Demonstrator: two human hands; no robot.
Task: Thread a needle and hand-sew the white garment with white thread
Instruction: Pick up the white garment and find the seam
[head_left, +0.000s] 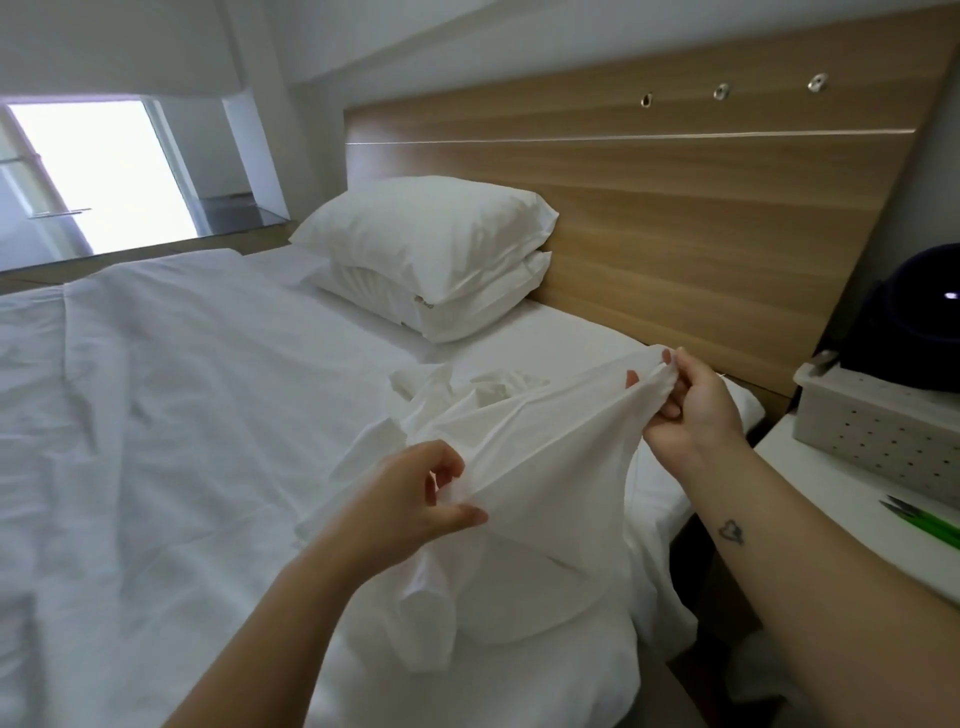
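Bed with pillows and wooden headboard; left grip, right grip pinch garment

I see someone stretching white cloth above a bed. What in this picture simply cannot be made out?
Needle and thread: none visible in the head view; too fine, or white against white.
White garment: its type; folds bunch inside the left hand and right hand.
Green tool: cut off by the right edge.
Dark round object: cut off by the right edge, too dark to identify.
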